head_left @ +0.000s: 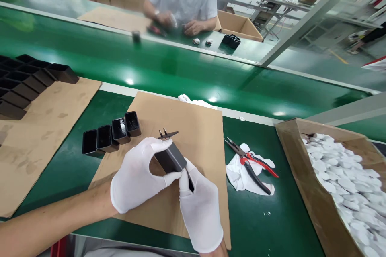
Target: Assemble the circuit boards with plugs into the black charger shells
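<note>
Both my hands wear white gloves and meet over a brown cardboard sheet [196,128]. My left hand [139,176] pinches a black rectangular charger shell [170,157] with two metal prongs sticking up at its far end. My right hand [199,204] closes on the near end of the same shell from below. A row of several open black shells [111,133] stands just left of my hands on the green table.
Red-handled pliers [251,162] lie on a white cloth to the right. A cardboard box [298,168] of white pieces sits far right. Stacked black shells [24,82] are at the left. Across the green conveyor [169,68] another person works with their hands.
</note>
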A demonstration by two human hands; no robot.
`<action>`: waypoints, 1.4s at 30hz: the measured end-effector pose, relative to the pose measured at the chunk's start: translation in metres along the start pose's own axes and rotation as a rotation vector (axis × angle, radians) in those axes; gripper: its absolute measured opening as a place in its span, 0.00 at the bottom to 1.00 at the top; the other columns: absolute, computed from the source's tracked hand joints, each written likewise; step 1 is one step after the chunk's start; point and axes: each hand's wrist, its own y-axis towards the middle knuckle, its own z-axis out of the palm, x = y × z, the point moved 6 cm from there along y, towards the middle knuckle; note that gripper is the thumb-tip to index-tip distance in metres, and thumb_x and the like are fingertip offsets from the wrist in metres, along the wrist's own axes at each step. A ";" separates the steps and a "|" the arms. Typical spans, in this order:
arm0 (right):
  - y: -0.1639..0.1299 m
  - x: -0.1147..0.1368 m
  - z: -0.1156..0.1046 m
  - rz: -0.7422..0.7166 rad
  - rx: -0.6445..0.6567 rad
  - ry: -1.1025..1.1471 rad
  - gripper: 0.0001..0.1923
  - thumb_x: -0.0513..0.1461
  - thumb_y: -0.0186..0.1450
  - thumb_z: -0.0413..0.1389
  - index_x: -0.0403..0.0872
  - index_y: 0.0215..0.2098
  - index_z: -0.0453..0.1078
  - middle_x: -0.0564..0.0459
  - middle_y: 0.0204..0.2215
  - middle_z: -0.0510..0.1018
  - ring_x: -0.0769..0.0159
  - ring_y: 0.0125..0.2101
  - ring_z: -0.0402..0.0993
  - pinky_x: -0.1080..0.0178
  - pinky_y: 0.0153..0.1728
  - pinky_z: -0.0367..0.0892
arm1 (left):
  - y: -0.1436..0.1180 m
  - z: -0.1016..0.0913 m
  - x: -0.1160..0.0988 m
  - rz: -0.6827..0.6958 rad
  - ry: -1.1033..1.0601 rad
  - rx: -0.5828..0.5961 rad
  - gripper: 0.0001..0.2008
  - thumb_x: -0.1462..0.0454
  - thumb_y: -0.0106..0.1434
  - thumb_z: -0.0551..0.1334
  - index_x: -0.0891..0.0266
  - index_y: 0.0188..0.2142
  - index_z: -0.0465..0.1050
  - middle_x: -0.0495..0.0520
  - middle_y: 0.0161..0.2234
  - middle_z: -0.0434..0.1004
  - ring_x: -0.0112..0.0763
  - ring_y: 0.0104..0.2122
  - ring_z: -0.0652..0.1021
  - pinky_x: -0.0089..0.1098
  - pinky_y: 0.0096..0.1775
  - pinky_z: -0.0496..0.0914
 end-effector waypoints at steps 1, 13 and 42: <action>0.000 0.000 0.000 -0.004 0.000 0.003 0.22 0.47 0.77 0.48 0.53 0.58 0.81 0.53 0.37 0.88 0.64 0.33 0.83 0.67 0.38 0.78 | 0.000 0.000 0.000 0.000 0.001 -0.001 0.23 0.62 0.60 0.75 0.57 0.53 0.75 0.55 0.47 0.84 0.44 0.47 0.86 0.43 0.51 0.80; 0.001 0.002 -0.001 -0.001 -0.036 -0.028 0.23 0.46 0.75 0.47 0.52 0.58 0.81 0.50 0.41 0.89 0.60 0.36 0.86 0.63 0.41 0.80 | 0.002 0.000 0.001 -0.055 -0.056 0.009 0.23 0.63 0.58 0.75 0.58 0.53 0.77 0.55 0.46 0.84 0.44 0.47 0.85 0.44 0.52 0.80; -0.013 0.004 -0.018 -0.201 -0.207 0.243 0.22 0.48 0.76 0.55 0.53 0.65 0.70 0.47 0.52 0.84 0.59 0.47 0.85 0.57 0.48 0.81 | 0.005 -0.005 0.005 -0.333 -0.214 0.088 0.32 0.60 0.52 0.77 0.58 0.57 0.76 0.56 0.46 0.84 0.46 0.45 0.85 0.43 0.46 0.81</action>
